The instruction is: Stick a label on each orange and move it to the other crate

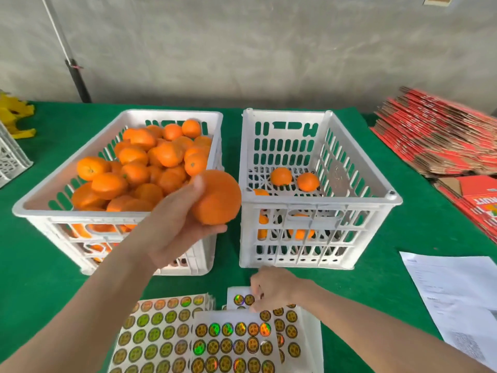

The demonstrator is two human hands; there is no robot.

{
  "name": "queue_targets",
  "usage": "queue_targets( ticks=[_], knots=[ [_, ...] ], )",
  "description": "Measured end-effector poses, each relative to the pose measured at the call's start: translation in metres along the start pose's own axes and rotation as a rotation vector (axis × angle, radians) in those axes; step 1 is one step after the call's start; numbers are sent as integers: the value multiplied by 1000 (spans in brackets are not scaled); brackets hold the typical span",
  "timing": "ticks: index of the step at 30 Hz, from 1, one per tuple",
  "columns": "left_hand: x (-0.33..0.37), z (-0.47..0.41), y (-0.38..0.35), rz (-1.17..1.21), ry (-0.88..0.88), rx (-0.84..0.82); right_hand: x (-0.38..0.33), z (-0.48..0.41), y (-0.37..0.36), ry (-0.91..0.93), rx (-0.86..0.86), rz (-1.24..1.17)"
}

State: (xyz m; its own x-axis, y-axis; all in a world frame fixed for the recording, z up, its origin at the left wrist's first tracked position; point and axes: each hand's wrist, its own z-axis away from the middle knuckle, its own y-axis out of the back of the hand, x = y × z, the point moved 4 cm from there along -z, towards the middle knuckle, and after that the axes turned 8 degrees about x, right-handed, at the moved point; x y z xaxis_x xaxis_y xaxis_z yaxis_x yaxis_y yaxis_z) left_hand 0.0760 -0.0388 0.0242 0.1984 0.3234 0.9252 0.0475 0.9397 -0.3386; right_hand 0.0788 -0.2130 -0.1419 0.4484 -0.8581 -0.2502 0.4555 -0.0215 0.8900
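My left hand [177, 224] holds one orange [219, 197] in the air above the gap between the two white crates. The left crate [35, 208] is piled with several oranges [145, 162]. In the right crate [317, 208] lie a few oranges [281, 176] on the bottom. My right hand [271, 288] is down at the sticker sheets [231, 340], with its fingertips pinching at a round holographic label near the top of a sheet. Whether the label is lifted off cannot be seen.
Green cloth [416, 232] covers the table. A stack of flat red cartons [441, 133] lies at the right, printed paper [457, 294] at the near right. Another white crate [10, 157] and yellow objects [14, 114] sit at the far left.
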Motion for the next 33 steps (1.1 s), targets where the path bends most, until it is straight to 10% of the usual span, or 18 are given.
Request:
queue_targets(
  ticks=[10, 20, 33],
  knots=[
    [-91, 16, 7, -230, 218, 32, -20, 13, -16, -15, 41, -94],
    [-102, 11, 3, -593, 296, -354, -8, 38, 51, 30, 268, -726],
    [-92, -2, 9, -624, 327, -486, 19, 51, 54, -251, 17, -1375]
  ],
)
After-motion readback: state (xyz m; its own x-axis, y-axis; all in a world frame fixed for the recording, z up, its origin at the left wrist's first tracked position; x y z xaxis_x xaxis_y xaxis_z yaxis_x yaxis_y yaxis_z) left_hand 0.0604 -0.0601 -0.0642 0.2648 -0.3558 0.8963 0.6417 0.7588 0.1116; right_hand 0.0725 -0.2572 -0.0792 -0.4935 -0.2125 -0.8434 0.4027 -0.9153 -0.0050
